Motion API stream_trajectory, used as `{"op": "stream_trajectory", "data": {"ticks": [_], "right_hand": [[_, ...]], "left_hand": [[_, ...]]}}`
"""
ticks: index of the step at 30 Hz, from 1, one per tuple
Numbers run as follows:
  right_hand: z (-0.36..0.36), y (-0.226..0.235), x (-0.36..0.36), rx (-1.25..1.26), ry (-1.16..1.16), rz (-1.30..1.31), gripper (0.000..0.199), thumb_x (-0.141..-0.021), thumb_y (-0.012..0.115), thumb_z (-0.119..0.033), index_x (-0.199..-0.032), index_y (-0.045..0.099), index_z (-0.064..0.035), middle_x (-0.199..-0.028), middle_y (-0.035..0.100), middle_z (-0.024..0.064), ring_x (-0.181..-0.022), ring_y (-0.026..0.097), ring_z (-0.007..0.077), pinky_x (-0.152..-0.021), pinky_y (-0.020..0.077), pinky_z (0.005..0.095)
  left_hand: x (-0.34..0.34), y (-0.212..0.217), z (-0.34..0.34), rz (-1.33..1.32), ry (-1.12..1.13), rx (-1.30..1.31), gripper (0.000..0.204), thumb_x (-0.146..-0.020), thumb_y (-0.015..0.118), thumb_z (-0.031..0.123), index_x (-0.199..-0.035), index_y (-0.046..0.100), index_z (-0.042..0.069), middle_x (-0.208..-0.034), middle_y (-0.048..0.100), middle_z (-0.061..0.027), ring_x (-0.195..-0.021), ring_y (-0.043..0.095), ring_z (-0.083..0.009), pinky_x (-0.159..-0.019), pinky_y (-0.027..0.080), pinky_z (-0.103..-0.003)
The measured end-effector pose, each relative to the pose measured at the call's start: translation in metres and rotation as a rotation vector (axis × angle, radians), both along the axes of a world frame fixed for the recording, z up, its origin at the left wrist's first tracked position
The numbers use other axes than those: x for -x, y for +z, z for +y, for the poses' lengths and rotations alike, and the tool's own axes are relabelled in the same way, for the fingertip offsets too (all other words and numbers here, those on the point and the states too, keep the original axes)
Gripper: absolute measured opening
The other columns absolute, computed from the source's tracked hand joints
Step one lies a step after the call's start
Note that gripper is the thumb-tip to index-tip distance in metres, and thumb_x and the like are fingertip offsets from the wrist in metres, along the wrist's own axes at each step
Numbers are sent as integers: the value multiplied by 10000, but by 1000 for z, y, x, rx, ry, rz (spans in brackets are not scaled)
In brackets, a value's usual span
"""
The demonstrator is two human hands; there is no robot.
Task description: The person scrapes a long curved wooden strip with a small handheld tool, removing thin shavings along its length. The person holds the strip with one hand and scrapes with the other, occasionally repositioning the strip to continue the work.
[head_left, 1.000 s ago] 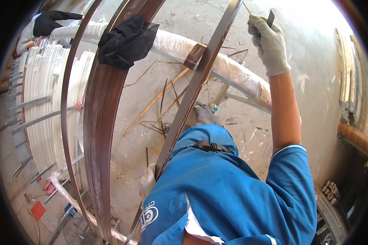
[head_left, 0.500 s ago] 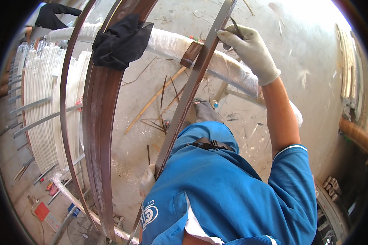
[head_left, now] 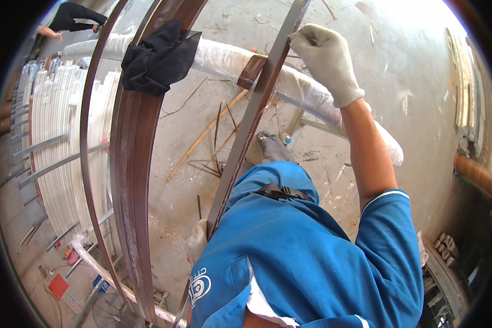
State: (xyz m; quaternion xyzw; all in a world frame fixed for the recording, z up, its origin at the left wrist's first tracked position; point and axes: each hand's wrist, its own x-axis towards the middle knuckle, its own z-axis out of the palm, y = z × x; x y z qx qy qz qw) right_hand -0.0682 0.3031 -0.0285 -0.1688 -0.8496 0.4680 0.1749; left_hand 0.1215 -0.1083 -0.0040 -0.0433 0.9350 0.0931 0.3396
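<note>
A long, narrow brown profile strip (head_left: pixel 254 117) with a greyish face slants from the top middle down to my waist. Beside its upper part is my right hand (head_left: pixel 327 63) in a pale knitted glove, fingers curled closed. A small dark bit shows among those fingers, too little to name; the fingertips are close to the strip's edge. At the strip's lower end my left hand (head_left: pixel 197 241), also gloved, grips its left side, partly hidden by the strip and my shirt. A short brown piece (head_left: pixel 251 72) lies against the strip, on a plastic-wrapped beam (head_left: pixel 306 90).
To the left run wide dark brown profiles (head_left: pixel 134 164) with a black cloth (head_left: pixel 159 59) over them, and a thin curved strip (head_left: pixel 86 131). White lengths (head_left: pixel 57 142) are stacked beyond. Wooden sticks (head_left: pixel 208 134) lie on the floor. A person (head_left: pixel 74 17) is at far left.
My right hand has turned and closed further, shifting slightly left; the dark thin piece that stuck up from it no longer shows. At far left the other person's arm has come into view.
</note>
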Motion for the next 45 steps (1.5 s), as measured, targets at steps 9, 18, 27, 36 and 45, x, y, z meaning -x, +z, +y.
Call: {"op": "stream_trajectory", "data": {"ticks": [9,18,27,36,45], "right_hand": [[66,4,32,261,-196,30,222,-911,714,-216,-836,719,-7,-733,668,36,-690,598,138,-655,476,301],[37,-2,-1,21,130,43,328,-908,756,-343,-1014,779,-34,-823,733,55,-741,652,104,-705,524,267],[10,-18,7,63,70,-31,360,-923,735,-397,-878,756,-40,-695,639,32,-645,546,103,-604,453,297],[-3,-14,11,161,15,80,428,-877,758,-431,-849,724,-5,-679,621,47,-627,535,125,-622,462,315],[-10,-9,16,210,-139,68,408,-879,765,-401,-865,688,-1,-741,633,56,-694,564,132,-681,484,317]], "left_hand": [[-1,2,4,68,-31,14,394,-860,677,273,-1220,569,156,-1109,700,-156,-979,682,-397,-804,537,-487],[2,5,2,10,3,-16,395,-848,697,250,-1211,588,139,-1106,703,-163,-978,684,-398,-801,542,-469],[-3,-6,-8,-9,-43,31,427,-887,665,322,-1267,570,152,-1146,695,-159,-995,683,-397,-833,541,-470],[-3,-4,-5,18,-52,30,433,-895,653,342,-1275,565,153,-1153,692,-162,-999,683,-398,-841,541,-470],[0,-4,0,51,-74,41,439,-903,641,362,-1282,561,155,-1159,689,-165,-1003,682,-399,-849,540,-471]]}}
